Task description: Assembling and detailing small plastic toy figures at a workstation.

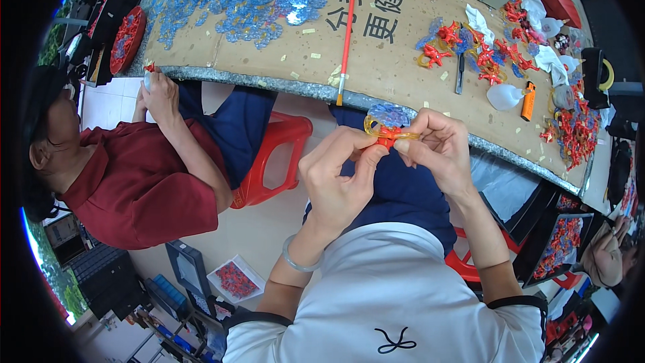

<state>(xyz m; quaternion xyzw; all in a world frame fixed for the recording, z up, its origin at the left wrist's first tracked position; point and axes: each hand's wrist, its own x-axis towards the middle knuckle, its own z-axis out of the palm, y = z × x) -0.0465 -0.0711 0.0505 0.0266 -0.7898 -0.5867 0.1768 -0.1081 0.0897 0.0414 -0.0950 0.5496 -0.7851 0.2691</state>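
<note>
In front of my body, just off the table's near edge, both hands hold a small plastic toy (387,136). It has a red figure-like middle, clear yellow curved parts and a clear blue disc-like part (390,115) on its far side. My left hand (339,165) pinches the red and yellow part between thumb and forefinger. From the other side my right hand (440,151) is closed on the yellow edge with its thumb and fingertips. The fingers partly hide how the pieces join.
The cardboard-covered table (282,70) carries a heap of blue clear pieces (248,0), a long red-handled brush (348,40), red toys (435,55), a white squeeze bottle (505,97) and an orange lighter (529,101). At left, a person in a dark red shirt (148,181) works on a red stool (275,154).
</note>
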